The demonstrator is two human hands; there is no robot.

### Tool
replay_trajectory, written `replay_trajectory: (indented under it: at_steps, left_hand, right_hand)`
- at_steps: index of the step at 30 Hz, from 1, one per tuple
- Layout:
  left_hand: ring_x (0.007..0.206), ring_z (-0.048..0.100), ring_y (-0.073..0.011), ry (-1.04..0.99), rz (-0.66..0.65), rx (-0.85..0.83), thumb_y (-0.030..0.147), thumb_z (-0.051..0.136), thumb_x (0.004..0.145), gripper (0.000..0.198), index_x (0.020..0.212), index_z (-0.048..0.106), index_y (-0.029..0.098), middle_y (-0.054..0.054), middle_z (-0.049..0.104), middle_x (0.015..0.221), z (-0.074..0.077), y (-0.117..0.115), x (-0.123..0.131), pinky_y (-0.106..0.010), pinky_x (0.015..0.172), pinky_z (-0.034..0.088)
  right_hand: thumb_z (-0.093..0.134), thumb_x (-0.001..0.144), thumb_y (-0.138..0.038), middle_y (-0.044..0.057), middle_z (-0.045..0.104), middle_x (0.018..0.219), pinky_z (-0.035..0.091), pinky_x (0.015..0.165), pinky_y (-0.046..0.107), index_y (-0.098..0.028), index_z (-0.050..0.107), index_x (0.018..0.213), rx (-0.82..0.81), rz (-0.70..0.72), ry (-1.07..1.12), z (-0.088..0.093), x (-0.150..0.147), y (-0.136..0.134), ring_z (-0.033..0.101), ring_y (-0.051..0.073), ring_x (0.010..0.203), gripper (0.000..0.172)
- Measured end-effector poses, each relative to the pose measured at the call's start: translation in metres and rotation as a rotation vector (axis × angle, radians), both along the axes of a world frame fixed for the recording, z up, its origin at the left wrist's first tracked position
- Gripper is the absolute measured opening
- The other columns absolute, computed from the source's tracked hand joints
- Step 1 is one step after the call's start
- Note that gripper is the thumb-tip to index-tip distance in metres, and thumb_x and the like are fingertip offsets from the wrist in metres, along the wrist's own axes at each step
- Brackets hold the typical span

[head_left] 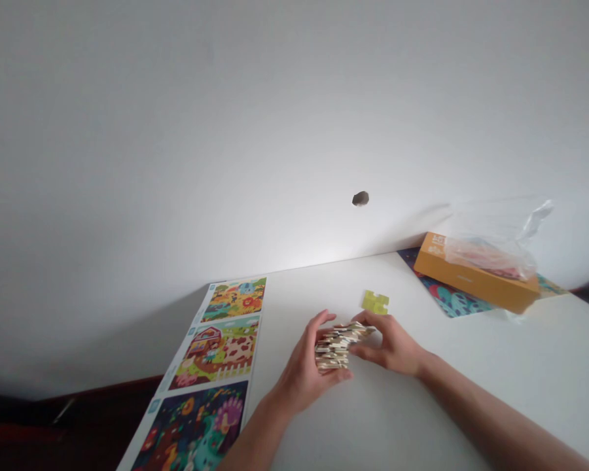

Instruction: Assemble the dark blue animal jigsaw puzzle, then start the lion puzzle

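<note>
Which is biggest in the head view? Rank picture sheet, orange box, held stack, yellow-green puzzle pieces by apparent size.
1. Picture sheet, partly cut off
2. Orange box
3. Held stack
4. Yellow-green puzzle pieces

Stack of puzzle pcs (pixel 331 354): cream/beige edges w/ dk streaks. Loose puzzle pcs (pixel 374 301): plain lime green. Surface (pixel 309 291): plain white. Picture sheet (pixel 211 358): white border, 3 multicol. scenes; top yellow/green/orange, mid green w/ red barn (pixel 206 341) & pale cow (pixel 239 350) patched dk red, bottom navy w/ teal & purple. Box (pixel 471 282): solid orange-yellow, white lettering. Bag (pixel 495 222): clear. Wall (pixel 226 131): plain lt grey.
</note>
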State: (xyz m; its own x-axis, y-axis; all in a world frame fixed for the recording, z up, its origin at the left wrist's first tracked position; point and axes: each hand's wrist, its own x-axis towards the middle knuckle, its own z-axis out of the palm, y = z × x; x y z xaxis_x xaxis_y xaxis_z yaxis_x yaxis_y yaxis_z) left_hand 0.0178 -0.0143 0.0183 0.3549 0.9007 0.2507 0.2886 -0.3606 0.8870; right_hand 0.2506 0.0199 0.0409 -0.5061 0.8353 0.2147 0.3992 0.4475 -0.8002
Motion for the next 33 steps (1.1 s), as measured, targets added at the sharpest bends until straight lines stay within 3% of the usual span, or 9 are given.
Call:
replay_trajectory:
  at_steps: [3,5,8,11,14,17,23,28,33]
  left_hand:
    - [0.12,0.058,-0.028,0.035,0.033,-0.076,0.029,0.09,0.062,0.094,0.139,0.036,0.026,-0.012,0.053,0.137,0.006,0.001,-0.001,-0.04,0.1,0.051]
    - [0.118,0.059,-0.0271,0.098,0.032,-0.095,0.025,0.088,0.065,0.084,0.135,0.041,0.025,-0.011,0.056,0.133,0.011,0.001,-0.003,-0.04,0.102,0.049]
    - [0.114,0.06,-0.0248,0.103,0.021,-0.135,0.019,0.082,0.07,0.074,0.132,0.043,0.024,-0.009,0.058,0.13,0.014,0.001,-0.004,-0.039,0.101,0.049]
    - [0.113,0.062,-0.0229,0.023,0.015,-0.154,0.016,0.079,0.072,0.076,0.136,0.039,0.025,-0.009,0.059,0.13,0.009,0.001,-0.004,-0.036,0.096,0.052]
    - [0.118,0.06,-0.023,0.007,0.04,-0.069,0.015,0.078,0.075,0.077,0.139,0.038,0.026,-0.008,0.059,0.132,0.002,0.001,-0.004,-0.036,0.099,0.051]
    - [0.122,0.058,-0.0229,0.087,0.065,0.043,0.014,0.076,0.076,0.067,0.135,0.045,0.028,-0.006,0.06,0.133,0.0,0.003,-0.005,-0.038,0.105,0.046]
    - [0.122,0.056,-0.0239,0.136,0.096,0.132,0.014,0.075,0.076,0.053,0.125,0.059,0.027,-0.007,0.058,0.13,0.006,0.01,-0.006,-0.038,0.104,0.046]
    - [0.102,0.066,-0.021,-0.05,0.221,-0.085,0.023,0.079,0.074,0.063,0.131,0.052,0.023,-0.006,0.066,0.115,0.001,0.013,-0.006,-0.033,0.091,0.054]
    - [0.095,0.069,-0.0226,-0.166,0.222,-0.25,0.033,0.082,0.072,0.049,0.115,0.064,0.018,-0.006,0.072,0.109,-0.001,0.015,-0.009,-0.03,0.083,0.056]
  right_hand:
    - [0.067,0.085,-0.037,0.003,0.068,0.09,0.045,0.072,0.03,-0.02,0.059,0.108,0.033,0.0,-0.048,-0.001,0.001,0.001,0.06,0.018,0.078,0.03]
    - [0.064,0.087,-0.035,0.003,0.068,0.088,0.046,0.07,0.029,-0.02,0.058,0.109,0.028,0.028,-0.057,0.0,0.0,0.0,0.06,0.017,0.076,0.028]
    - [0.063,0.087,-0.032,0.004,0.069,0.093,0.048,0.071,0.029,-0.02,0.055,0.116,0.008,0.085,-0.033,0.001,-0.001,-0.002,0.062,0.017,0.078,0.032]
    - [0.065,0.083,-0.027,0.004,0.07,0.097,0.049,0.072,0.03,-0.021,0.054,0.119,0.02,0.085,-0.003,0.002,-0.001,-0.002,0.064,0.018,0.079,0.037]
    - [0.066,0.079,-0.021,0.006,0.07,0.104,0.051,0.08,0.032,-0.022,0.056,0.115,0.064,0.051,0.056,0.001,-0.001,-0.002,0.065,0.02,0.089,0.038]
    - [0.065,0.08,-0.019,0.007,0.069,0.112,0.051,0.086,0.034,-0.022,0.055,0.117,0.079,0.064,0.089,-0.001,0.0,-0.001,0.065,0.021,0.098,0.039]
    - [0.063,0.081,-0.018,0.006,0.069,0.111,0.051,0.085,0.034,-0.023,0.052,0.121,0.057,0.041,0.034,-0.007,0.0,0.002,0.065,0.02,0.095,0.042]
    - [0.062,0.081,-0.017,0.006,0.068,0.113,0.049,0.087,0.034,-0.023,0.052,0.126,0.064,-0.024,0.026,-0.008,-0.001,0.004,0.063,0.02,0.099,0.046]
    - [0.065,0.077,-0.019,0.004,0.069,0.1,0.051,0.073,0.029,-0.021,0.056,0.117,-0.038,-0.078,0.085,-0.012,-0.001,0.007,0.063,0.018,0.082,0.041]
